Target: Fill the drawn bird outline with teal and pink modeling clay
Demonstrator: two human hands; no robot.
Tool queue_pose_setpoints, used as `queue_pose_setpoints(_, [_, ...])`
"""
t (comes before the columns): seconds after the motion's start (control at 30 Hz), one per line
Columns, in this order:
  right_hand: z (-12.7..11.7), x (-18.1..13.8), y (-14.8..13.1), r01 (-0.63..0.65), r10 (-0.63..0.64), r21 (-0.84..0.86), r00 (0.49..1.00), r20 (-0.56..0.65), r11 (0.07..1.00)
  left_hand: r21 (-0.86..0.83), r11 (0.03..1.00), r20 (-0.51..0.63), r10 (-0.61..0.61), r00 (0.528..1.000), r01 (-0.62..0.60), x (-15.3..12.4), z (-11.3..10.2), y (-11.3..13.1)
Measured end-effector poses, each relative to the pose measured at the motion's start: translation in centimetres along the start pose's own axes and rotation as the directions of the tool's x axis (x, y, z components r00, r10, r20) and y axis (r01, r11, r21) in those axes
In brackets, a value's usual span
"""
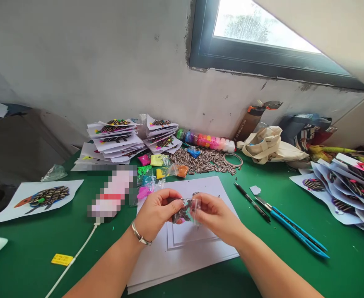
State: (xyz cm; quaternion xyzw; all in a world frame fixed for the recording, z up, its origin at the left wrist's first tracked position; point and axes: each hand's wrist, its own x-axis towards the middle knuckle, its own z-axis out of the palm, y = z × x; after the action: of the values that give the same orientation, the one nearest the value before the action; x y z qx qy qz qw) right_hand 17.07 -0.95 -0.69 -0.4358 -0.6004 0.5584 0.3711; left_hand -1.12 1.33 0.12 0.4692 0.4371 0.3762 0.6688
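Note:
Between my two hands is a small clear plastic bag [187, 210] with something dark inside. My left hand [159, 212] pinches its left side, thumb on top and fingers curled beneath. The bag's right edge is gripped by the fingers of my right hand [216, 214]. Below both hands lies a stack of white paper [157, 265], topped by smaller sheets [208, 236] partly hidden by the hands. Packets of coloured clay, including a yellow packet [160, 160], sit just beyond my left hand. Behind them spreads a pile of striped sunflower seeds [205, 159].
A black pen [251, 202] and a blue utility knife [293, 229] lie right. Seed-picture stacks stand at back left [119, 145] and right [349, 186]. One seed picture [48, 198] and a blurred-out object with a cable [85, 240] are left. A bottle [247, 122] stands behind.

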Motion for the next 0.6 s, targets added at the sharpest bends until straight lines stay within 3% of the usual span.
queue_pose_setpoints(0.1, [-0.09,-0.40,-0.32,0.128,-0.124,-0.256,0.992,0.033,0.958,0.010,1.000,0.001,-0.022,1.000,0.022,0.01,0.11,0.00])
queue_pose_setpoints(0.2, [-0.17,-0.58,-0.37,0.216,-0.207,-0.388,0.976,0.065,0.896,0.023,0.998,0.019,-0.055,0.998,0.055,-0.17,0.34,0.05])
queue_pose_setpoints(0.6, [0.05,-0.20,0.10,0.257,-0.273,-0.439,0.962,0.028,0.861,0.102,0.993,0.039,-0.060,0.997,0.056,-0.47,0.94,0.55])
